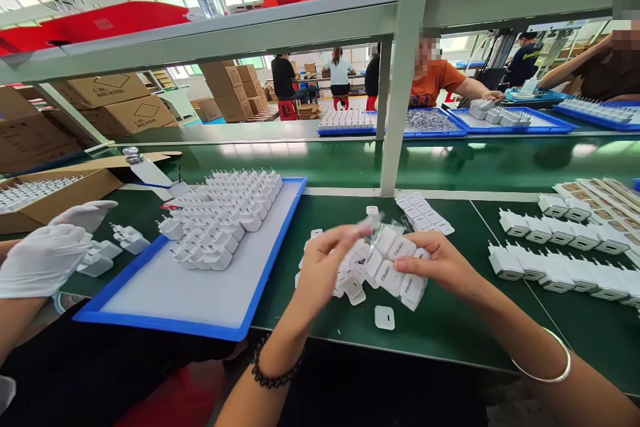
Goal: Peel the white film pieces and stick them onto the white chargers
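My right hand (440,263) is closed on a clear plastic bag of white square covers (395,263) printed with dark lettering, its thumb across the front. My left hand (327,257) is at the bag's upper left side; its fingertips are smeared by motion, so their grip cannot be told. Under and beside the bag lies a pile of loose white covers (354,287) on the green bench. One single cover (385,317) with a small slot rests nearer the bench edge. Behind the bag is a flat sheet of joined white covers (424,213).
Left stands a blue-rimmed tray (245,307) holding many white plug adapters (225,213). A co-worker's gloved hands (47,257) work beside it near a cardboard box (95,190). Rows of white charger bodies (555,267) line the right. A metal post (400,113) rises behind.
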Available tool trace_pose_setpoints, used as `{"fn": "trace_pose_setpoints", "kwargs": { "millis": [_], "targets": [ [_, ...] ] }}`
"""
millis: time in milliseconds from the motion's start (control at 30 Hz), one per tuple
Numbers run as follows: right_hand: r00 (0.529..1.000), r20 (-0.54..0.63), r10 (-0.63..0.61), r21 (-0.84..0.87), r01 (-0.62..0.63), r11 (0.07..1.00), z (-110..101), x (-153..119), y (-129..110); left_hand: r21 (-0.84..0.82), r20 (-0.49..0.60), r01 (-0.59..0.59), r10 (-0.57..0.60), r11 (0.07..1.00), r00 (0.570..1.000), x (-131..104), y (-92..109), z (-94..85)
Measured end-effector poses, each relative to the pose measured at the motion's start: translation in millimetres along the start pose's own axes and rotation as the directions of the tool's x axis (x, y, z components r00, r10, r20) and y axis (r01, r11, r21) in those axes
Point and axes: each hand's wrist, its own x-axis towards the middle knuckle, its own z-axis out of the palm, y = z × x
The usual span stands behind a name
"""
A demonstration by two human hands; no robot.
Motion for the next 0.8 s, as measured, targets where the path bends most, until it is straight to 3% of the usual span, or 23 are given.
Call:
{"fn": "trace_pose_setpoints", "kwargs": {
  "millis": [67, 133, 167, 233, 300, 333, 400, 467, 567, 700, 800],
  "targets": [
    [1.0, 0.006, -0.025, -0.003, 0.025, 1.0, -0.5, -1.6, -1.8, -0.091, -0.067, 0.061, -0.067, 0.994, 0.996, 6.7, -9.3, -4.2],
    [0.999, -0.007, -0.039, -0.001, 0.039, 0.999, -0.1, -2.4, -3.2, 0.001, -0.2, 0.007, -0.006, 1.0, 0.98, 7.2, -15.4, -6.2],
    [0.999, -0.017, -0.041, 0.002, 0.041, 0.999, 0.4, -2.4, -3.5, 0.101, -0.282, -0.059, 0.086, 0.993, 0.956, 4.6, -16.3, -5.9],
    [0.998, -0.034, -0.05, -0.003, 0.049, 0.999, 1.5, -2.0, -3.4, 0.344, -0.406, -0.221, 0.357, 0.912, 0.841, -4.4, -13.1, -2.8],
    [0.996, -0.052, -0.072, -0.027, 0.071, 0.997, 2.2, -1.5, -2.7, 0.55, -0.31, -0.376, 0.6, 0.746, 0.738, -14.5, -5.5, 2.3],
    [0.995, -0.057, -0.088, -0.046, 0.085, 0.995, 2.3, -1.4, -2.2, 0.605, -0.197, -0.439, 0.659, 0.665, 0.726, -18.3, -1.2, 5.1],
    [0.992, -0.058, -0.115, -0.09, 0.11, 0.99, 2.4, -1.5, -1.3, 0.627, 0.028, -0.508, 0.635, 0.59, 0.772, -22.2, 5.4, 10.7],
    [0.988, -0.058, -0.141, -0.133, 0.132, 0.982, 2.6, -1.9, -0.9, 0.581, 0.121, -0.482, 0.516, 0.656, 0.848, -21.6, 8.0, 15.6],
    [0.98, -0.06, -0.191, -0.161, 0.18, 0.971, 4.2, -2.3, -1.0, 0.452, 0.104, -0.385, 0.381, 0.805, 0.919, -18.8, 6.6, 20.4],
    [0.965, -0.073, -0.251, -0.145, 0.239, 0.96, 6.1, -2.5, -1.6, 0.276, 0.067, -0.264, 0.255, 0.924, 0.965, -17.7, 5.9, 20.6],
    [0.972, -0.055, -0.23, -0.117, 0.223, 0.968, 5.4, -3.1, -1.9, 0.106, 0.063, -0.134, 0.128, 0.985, 0.99, -15.5, 7.6, 17.6]
  ]
}}
